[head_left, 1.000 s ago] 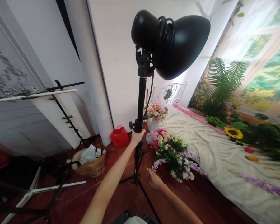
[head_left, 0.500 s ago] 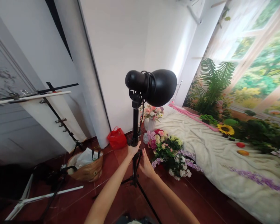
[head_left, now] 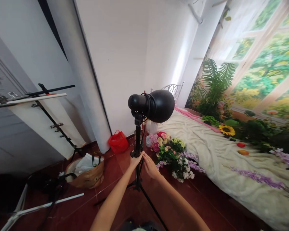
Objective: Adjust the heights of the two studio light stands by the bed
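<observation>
A black studio lamp (head_left: 162,106) with a dome-shaped reflector and a coiled cable tops a black light stand (head_left: 138,138). My left hand (head_left: 135,161) is closed around the stand's pole, just below a black collar. From the right, my right hand (head_left: 152,166) reaches in with fingers stretched out, their tips meeting the pole beside my left fingertips. Part of the pole is hidden behind my hands. Farther down, the stand's legs (head_left: 150,202) spread over the red tiled floor.
Artificial flowers (head_left: 167,144) lie right of the stand, beside a bed with a cream blanket (head_left: 214,154). A red bag (head_left: 118,142) and a woven basket (head_left: 92,175) are on the left. A backdrop stand (head_left: 54,120) and white pole (head_left: 51,202) are farther left.
The lamp has come down closer to my hands, with less pole showing. My right hand has moved in to touch the pole. The view has turned slightly right.
</observation>
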The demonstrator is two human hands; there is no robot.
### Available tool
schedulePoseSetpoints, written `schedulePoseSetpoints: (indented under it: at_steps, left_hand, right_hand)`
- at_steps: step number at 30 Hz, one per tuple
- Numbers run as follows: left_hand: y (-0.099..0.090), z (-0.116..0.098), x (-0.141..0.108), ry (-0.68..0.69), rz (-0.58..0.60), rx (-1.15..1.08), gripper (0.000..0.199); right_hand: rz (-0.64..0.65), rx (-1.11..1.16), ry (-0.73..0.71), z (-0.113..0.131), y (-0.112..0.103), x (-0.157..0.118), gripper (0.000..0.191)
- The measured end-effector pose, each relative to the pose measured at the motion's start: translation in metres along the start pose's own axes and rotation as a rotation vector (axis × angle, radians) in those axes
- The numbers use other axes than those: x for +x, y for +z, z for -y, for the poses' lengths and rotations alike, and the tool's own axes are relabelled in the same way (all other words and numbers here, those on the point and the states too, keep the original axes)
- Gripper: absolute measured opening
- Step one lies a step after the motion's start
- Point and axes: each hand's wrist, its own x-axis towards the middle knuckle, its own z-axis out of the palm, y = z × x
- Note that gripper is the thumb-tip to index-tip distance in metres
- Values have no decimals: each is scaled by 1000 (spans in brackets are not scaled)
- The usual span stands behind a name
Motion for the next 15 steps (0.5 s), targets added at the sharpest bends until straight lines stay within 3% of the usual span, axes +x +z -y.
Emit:
schedulePoseSetpoints:
  at_steps: [8,15]
  left_hand:
    - [-5,31,4,48,-39,40,29]
    - [-8,29,0,-37,3,49,26]
  right_hand:
    - [-17,71,47,-10,8,11,43]
    - [-92,196,147,-10,7,23,39]
